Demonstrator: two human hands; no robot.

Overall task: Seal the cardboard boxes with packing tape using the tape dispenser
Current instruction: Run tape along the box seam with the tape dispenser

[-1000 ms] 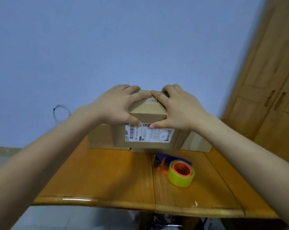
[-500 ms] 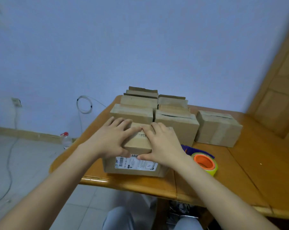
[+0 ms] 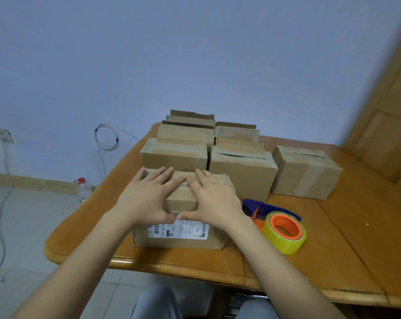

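Note:
A small cardboard box (image 3: 183,240) with a white shipping label on its front stands near the table's front edge. My left hand (image 3: 146,196) and my right hand (image 3: 212,199) lie flat on its top flaps with straight fingers, thumbs meeting over the front edge. Just right of the box lies the tape dispenser (image 3: 264,210), blue and orange, carrying a yellow-green tape roll (image 3: 285,232) with an orange core. Neither hand touches the dispenser.
Several more cardboard boxes (image 3: 243,173) stand stacked behind the near one, and a taped box (image 3: 306,172) sits apart at the right. The wooden table (image 3: 346,256) has bare room at the right. A wooden cabinet (image 3: 388,125) rises at the far right. A bottle (image 3: 83,189) stands on the floor.
The view has tilted down and shifted, bringing the stacked boxes and floor into sight. Both hands have stayed pressed on the near box's top.

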